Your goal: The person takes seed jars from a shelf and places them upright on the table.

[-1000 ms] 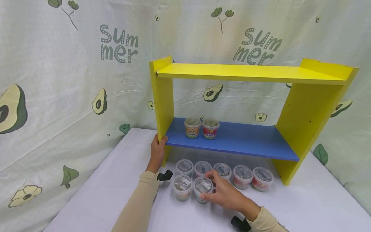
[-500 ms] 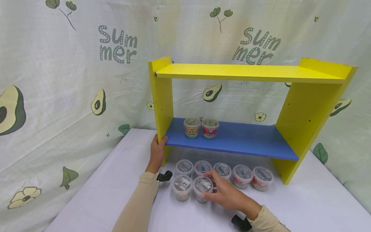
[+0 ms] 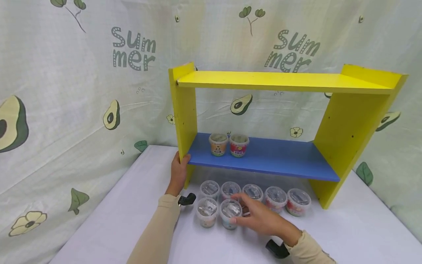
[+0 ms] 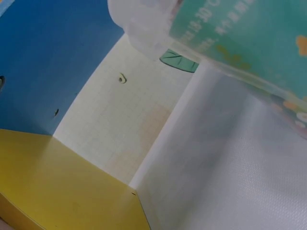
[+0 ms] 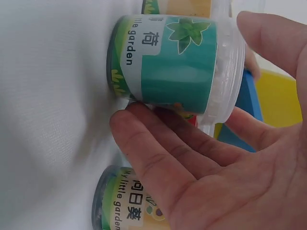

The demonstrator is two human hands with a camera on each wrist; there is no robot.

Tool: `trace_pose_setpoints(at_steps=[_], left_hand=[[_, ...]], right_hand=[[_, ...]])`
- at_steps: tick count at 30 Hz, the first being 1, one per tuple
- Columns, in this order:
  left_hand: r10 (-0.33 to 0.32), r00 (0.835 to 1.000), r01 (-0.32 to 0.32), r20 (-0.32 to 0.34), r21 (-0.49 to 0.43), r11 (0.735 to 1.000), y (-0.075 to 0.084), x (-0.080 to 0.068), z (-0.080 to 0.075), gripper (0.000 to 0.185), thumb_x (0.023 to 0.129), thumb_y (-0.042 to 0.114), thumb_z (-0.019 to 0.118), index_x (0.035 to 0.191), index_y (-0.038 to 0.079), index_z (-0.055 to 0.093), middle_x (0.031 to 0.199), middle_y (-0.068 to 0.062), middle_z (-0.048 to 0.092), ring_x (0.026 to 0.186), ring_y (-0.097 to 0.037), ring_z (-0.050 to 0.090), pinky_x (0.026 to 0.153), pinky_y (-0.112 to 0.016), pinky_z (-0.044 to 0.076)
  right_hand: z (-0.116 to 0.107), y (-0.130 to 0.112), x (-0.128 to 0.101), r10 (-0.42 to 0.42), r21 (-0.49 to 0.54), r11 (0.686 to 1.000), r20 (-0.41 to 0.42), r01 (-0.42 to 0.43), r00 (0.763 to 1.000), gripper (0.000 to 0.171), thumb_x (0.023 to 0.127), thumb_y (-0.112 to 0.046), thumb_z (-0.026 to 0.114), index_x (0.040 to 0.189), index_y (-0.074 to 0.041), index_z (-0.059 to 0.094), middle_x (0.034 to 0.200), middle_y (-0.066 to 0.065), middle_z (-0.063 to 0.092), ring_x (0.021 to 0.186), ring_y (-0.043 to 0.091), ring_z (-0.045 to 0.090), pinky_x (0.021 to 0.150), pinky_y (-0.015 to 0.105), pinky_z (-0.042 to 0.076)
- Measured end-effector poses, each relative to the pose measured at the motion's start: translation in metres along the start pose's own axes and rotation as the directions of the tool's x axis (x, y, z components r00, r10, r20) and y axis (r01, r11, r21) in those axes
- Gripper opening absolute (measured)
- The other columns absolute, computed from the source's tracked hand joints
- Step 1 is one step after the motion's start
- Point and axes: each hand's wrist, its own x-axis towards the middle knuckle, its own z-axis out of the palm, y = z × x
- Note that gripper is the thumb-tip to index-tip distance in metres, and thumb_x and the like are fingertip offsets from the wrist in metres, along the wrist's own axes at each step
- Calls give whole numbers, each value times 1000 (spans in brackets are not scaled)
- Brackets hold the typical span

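My right hand is on the table around a small green-labelled cup in the front row, holding it between thumb and fingers. In the right wrist view that cup lies across my fingers. My left hand grips the lower front edge of the yellow shelf's left side panel, which also shows in the left wrist view as the panel. Beside the held cup stands another clear-lidded cup. Several more cups sit in a row behind. Two cups, orange and red, stand on the blue shelf board.
The shelf's yellow top board carries nothing. A white table lies under everything, with an avocado-print curtain close behind and at both sides. Black wrist cameras sit by both cuffs.
My right wrist has slid slightly right and lower while the fingers stay at the front cup. The left hand and the cups have not moved.
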Motion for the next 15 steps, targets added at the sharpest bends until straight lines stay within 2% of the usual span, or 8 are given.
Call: trace_pose_setpoints(at_steps=[9, 12, 15], left_hand=[[4, 1000, -4, -4, 17, 1000, 2, 1, 1, 49, 102, 36, 49, 140, 5, 45, 124, -13, 53, 110, -28, 48, 99, -48, 36], [-20, 1000, 20, 12, 15, 1000, 8, 0, -1, 47, 104, 32, 49, 140, 3, 44, 123, -14, 52, 110, -29, 48, 99, -46, 36], [-14, 1000, 14, 11, 12, 1000, 10, 0, -2, 46, 104, 29, 48, 140, 0, 44, 121, -17, 52, 108, -30, 47, 98, -46, 36]], right_hand=[[-1, 3, 0, -42, -31, 999, -4, 42, 999, 60, 97, -38, 66, 146, -12, 44, 126, 2, 59, 108, 17, 61, 87, 31, 53], [-1, 3, 0, -42, -27, 999, 2, 42, 999, 60, 97, -38, 66, 147, -13, 44, 130, 2, 58, 110, 17, 61, 88, 32, 52], [-2, 1, 0, -55, -15, 998, 9, 55, 998, 60, 97, -36, 66, 148, -12, 44, 136, 5, 55, 113, 21, 60, 90, 35, 52]])
